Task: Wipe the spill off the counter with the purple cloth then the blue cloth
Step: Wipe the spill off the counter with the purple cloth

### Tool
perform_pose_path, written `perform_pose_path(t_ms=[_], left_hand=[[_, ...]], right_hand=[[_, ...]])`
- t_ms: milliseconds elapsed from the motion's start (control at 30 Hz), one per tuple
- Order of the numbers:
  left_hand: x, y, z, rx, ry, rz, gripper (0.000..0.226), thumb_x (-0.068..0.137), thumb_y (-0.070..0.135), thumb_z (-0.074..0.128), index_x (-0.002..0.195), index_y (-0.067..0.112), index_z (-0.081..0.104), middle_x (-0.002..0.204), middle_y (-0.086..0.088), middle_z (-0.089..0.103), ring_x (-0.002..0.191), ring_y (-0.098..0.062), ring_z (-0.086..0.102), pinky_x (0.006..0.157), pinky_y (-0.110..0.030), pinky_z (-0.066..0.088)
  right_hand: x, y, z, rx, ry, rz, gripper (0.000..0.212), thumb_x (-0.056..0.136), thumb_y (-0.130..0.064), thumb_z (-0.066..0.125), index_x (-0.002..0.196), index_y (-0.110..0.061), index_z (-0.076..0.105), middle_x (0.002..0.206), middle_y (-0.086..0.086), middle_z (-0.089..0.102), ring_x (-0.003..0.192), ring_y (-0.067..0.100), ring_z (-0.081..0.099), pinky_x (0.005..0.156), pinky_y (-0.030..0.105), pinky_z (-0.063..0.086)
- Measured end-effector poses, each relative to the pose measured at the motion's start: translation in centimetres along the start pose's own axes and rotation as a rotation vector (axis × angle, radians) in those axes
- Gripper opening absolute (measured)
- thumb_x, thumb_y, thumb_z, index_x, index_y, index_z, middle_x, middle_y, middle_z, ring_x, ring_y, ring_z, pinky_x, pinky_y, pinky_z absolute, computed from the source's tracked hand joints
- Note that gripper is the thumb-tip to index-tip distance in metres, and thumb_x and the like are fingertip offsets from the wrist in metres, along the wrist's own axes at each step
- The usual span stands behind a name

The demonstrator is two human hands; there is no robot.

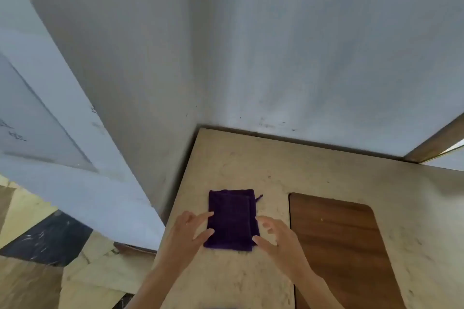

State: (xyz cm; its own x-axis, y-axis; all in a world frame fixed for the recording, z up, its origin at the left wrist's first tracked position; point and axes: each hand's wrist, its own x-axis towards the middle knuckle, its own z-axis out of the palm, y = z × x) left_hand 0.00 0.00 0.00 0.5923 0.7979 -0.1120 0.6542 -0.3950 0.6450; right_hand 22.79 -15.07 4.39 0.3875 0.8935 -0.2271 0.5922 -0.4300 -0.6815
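A folded purple cloth (231,218) lies flat on the beige stone counter (251,165), near its left edge. My left hand (187,233) rests at the cloth's left side, fingers spread and fingertips touching its edge. My right hand (275,237) hovers at the cloth's right side, fingers apart and curled, holding nothing. No blue cloth is in view, and I cannot make out a spill on the mottled counter.
A brown wooden board (344,246) lies flat on the counter just right of the cloth. Grey walls (276,57) meet in a corner behind the counter. The counter's left edge drops to a tiled floor (45,241). A wooden frame (437,143) stands at far right.
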Motion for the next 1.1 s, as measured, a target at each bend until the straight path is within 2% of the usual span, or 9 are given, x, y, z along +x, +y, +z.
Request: perform_pose_path(t_ms=[133, 267, 333, 433, 533, 700, 900, 1000, 1100], left_hand=[[3.0, -1.7, 0.8, -0.014, -0.063, -0.065, 0.052, 0.084, 0.062, 0.058, 0.134, 0.053, 0.052, 0.093, 0.019, 0.042, 0.089, 0.0, 0.047, 0.08, -0.019, 0.042], [4.5, -2.9, 1.4, 0.001, -0.134, -0.133, 0.062, 0.077, 0.068, 0.061, 0.136, 0.056, 0.049, 0.093, 0.014, 0.04, 0.09, -0.008, 0.049, 0.081, -0.021, 0.047], [4.9, -3.0, 1.6, 0.082, -0.17, -0.154, 0.065, 0.076, 0.069, 0.061, 0.138, 0.06, 0.043, 0.096, 0.015, 0.038, 0.095, -0.01, 0.046, 0.085, -0.02, 0.045], [5.2, -2.7, 2.2, 0.2, -0.163, -0.166, 0.069, 0.075, 0.071, 0.06, 0.139, 0.066, 0.035, 0.1, 0.015, 0.038, 0.1, -0.009, 0.04, 0.091, -0.021, 0.042], [5.3, -2.5, 3.0, 0.243, -0.116, -0.209, 0.068, 0.073, 0.072, 0.062, 0.136, 0.068, 0.037, 0.101, 0.018, 0.039, 0.099, -0.007, 0.035, 0.092, -0.023, 0.04], [5.8, -2.5, 3.9, 0.193, -0.033, -0.241, 0.055, 0.073, 0.067, 0.067, 0.126, 0.062, 0.052, 0.092, 0.02, 0.043, 0.098, -0.006, 0.034, 0.083, -0.025, 0.038], [6.3, -2.7, 4.5, 0.137, 0.023, -0.218, 0.031, 0.075, 0.062, 0.07, 0.103, 0.051, 0.065, 0.08, 0.021, 0.041, 0.094, -0.006, 0.037, 0.081, -0.027, 0.036], [6.5, -2.3, 4.4, 0.109, 0.012, -0.195, 0.022, 0.078, 0.055, 0.071, 0.097, 0.045, 0.067, 0.083, 0.021, 0.043, 0.094, -0.005, 0.039, 0.084, -0.027, 0.029], [6.7, -2.1, 3.7, 0.041, -0.012, -0.191, 0.017, 0.081, 0.046, 0.073, 0.096, 0.039, 0.068, 0.089, 0.02, 0.044, 0.1, -0.006, 0.042, 0.087, -0.026, 0.028]], right_hand=[[4.0, 1.5, 0.6, 0.055, -0.068, 0.119, 0.052, 0.083, -0.044, 0.074, 0.129, -0.052, 0.051, 0.109, -0.012, 0.06, 0.102, 0.0, 0.055, 0.084, 0.017, 0.04], [7.4, 2.7, 2.0, -0.014, -0.166, 0.09, 0.068, 0.078, -0.046, 0.08, 0.138, -0.041, 0.049, 0.109, -0.002, 0.061, 0.106, 0.014, 0.054, 0.095, 0.029, 0.045], [8.6, 3.2, 2.7, -0.104, -0.166, 0.069, 0.074, 0.076, -0.05, 0.08, 0.141, -0.041, 0.047, 0.105, -0.003, 0.057, 0.103, 0.015, 0.05, 0.095, 0.029, 0.043], [9.1, 3.9, 3.7, -0.208, -0.135, 0.037, 0.075, 0.075, -0.054, 0.079, 0.142, -0.041, 0.047, 0.102, -0.013, 0.051, 0.103, 0.011, 0.046, 0.094, 0.028, 0.042], [9.0, 4.0, 4.1, -0.22, -0.11, 0.019, 0.072, 0.076, -0.053, 0.079, 0.141, -0.04, 0.05, 0.089, -0.023, 0.044, 0.094, 0.007, 0.045, 0.093, 0.03, 0.044], [8.8, 3.4, 4.5, -0.147, -0.025, 0.05, 0.061, 0.073, -0.041, 0.084, 0.13, -0.04, 0.062, 0.08, -0.02, 0.053, 0.08, -0.001, 0.046, 0.084, 0.026, 0.043], [8.3, 2.6, 4.7, -0.163, 0.07, 0.029, 0.036, 0.077, -0.034, 0.084, 0.112, -0.035, 0.074, 0.079, -0.027, 0.051, 0.084, 0.006, 0.052, 0.086, 0.036, 0.049], [8.5, 2.1, 4.6, -0.196, 0.111, 0.029, 0.023, 0.082, -0.032, 0.079, 0.105, -0.031, 0.076, 0.086, -0.019, 0.055, 0.091, 0.01, 0.055, 0.088, 0.037, 0.048], [8.5, 1.6, 4.5, -0.19, 0.13, 0.038, 0.02, 0.085, -0.031, 0.077, 0.104, -0.027, 0.075, 0.092, -0.016, 0.054, 0.097, 0.012, 0.053, 0.088, 0.033, 0.046]])
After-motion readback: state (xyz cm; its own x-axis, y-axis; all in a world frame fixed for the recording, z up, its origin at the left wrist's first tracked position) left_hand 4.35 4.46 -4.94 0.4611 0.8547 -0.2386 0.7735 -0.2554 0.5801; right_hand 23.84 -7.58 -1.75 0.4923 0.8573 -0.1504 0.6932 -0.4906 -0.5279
